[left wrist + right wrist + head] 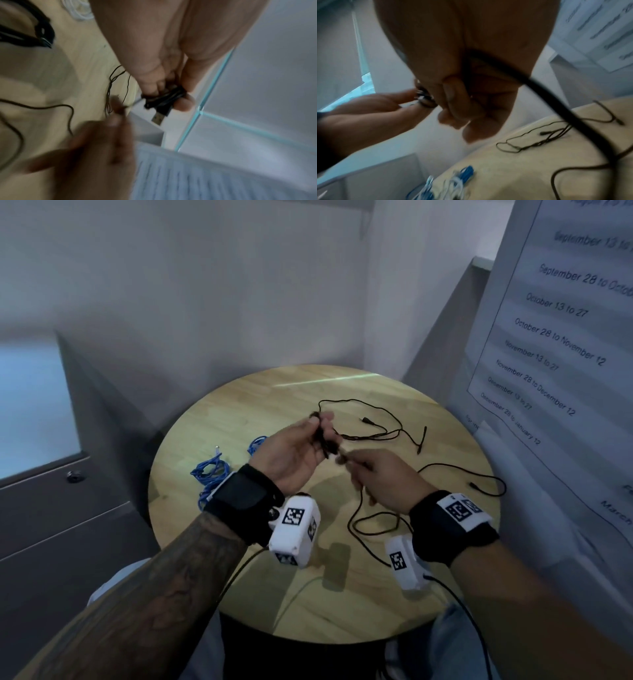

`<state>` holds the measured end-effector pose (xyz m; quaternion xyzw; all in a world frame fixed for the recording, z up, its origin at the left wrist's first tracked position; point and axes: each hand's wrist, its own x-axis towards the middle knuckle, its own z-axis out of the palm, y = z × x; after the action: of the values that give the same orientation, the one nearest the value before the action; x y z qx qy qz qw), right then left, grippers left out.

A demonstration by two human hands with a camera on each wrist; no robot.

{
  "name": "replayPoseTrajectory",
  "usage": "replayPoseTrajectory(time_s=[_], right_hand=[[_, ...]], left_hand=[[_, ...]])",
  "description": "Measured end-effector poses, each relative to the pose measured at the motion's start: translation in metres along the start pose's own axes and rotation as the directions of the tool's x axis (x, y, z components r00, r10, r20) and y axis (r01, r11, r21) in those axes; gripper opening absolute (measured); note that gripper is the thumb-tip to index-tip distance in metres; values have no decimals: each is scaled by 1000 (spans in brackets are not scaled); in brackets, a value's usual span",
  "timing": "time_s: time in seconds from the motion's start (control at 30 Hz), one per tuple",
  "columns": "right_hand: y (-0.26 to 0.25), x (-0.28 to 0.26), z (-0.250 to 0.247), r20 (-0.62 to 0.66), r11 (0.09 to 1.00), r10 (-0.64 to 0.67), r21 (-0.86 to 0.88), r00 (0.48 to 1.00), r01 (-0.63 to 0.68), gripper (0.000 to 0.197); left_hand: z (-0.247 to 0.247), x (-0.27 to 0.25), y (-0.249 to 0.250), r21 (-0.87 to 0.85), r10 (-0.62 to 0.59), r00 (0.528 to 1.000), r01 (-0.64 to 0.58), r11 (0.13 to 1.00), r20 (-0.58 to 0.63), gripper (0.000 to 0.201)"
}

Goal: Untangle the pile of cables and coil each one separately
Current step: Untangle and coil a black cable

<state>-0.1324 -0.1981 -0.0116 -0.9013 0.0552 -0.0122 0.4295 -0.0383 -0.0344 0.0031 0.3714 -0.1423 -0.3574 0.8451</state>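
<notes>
Above the round pale wooden desk (394, 604), head view: the left hand (294, 453) clamps a small wound bundle of thin black cable (323, 440), presumably keeping finished turns from springing loose. The right hand (380, 479), just beside the bundle, pinches the same cable's free run to feed the next wrap; the slack trails over the desk beyond the bundle. One blue cable heap (209, 470) lies left of the bundle.

Left wrist view: fingers (184, 104) curl round the bundle (163, 99); one USB plug (157, 118) sticks out.

Right wrist view: fingers (453, 100) close on the strand (537, 88). One blue cable (467, 173) and one white one (455, 185) lie below, and how many black cables there are I cannot tell.
</notes>
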Motion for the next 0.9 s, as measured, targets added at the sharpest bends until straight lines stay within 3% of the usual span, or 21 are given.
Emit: replayPoseTrajectory(time_s=[0.1, 0.23, 0.27, 0.33, 0.37, 0.43, 0.53, 0.67, 0.77, 0.83, 0.9], right_hand=[[-13, -11, 12, 87, 999, -25, -40, 996, 28, 25], [-31, -17, 8, 40, 982, -126, -140, 991, 131, 27], [-35, -19, 4, 16, 986, -127, -105, 992, 128, 26], [-42, -26, -6, -68, 991, -130, 22, 989, 132, 23], [-45, -28, -12, -115, 984, -143, 86, 983, 154, 21], [-47, -27, -21, -220, 966, -183, 141, 958, 217, 17], [-34, -15, -27, -347, 973, -182, 74, 920, 220, 17], [-14, -1, -27, -349, 982, -119, 97, 929, 162, 19], [-8, 0, -19, -249, 991, -81, 82, 965, 105, 27], [-7, -3, -12, -119, 999, -48, 4, 992, 49, 29], [-9, -7, -3, 10, 997, -16, -80, 1000, 16, 26]], left_hand=[[-11, 7, 4, 6, 98, 981, -98, 995, -166, 20], [-10, 3, -5, 247, 199, 958, -146, 958, -206, 16], [-7, 1, -7, 389, 254, 947, -163, 907, -197, 16], [-4, -1, -10, 671, 329, 936, -163, 724, -128, 17], [-2, -3, -10, 748, 312, 946, -146, 648, -86, 18], [4, -8, -11, 781, 185, 982, -88, 619, -36, 24], [15, -14, -15, 675, -36, 999, 6, 738, 31, 34], [20, -16, -16, 505, -122, 986, 49, 862, 112, 25], [19, -14, -10, 270, -93, 985, 51, 962, 143, 22], [16, -10, -4, 40, -23, 996, 20, 999, 83, 22], [8, -4, 4, -58, 60, 998, -60, 996, -15, 23]])
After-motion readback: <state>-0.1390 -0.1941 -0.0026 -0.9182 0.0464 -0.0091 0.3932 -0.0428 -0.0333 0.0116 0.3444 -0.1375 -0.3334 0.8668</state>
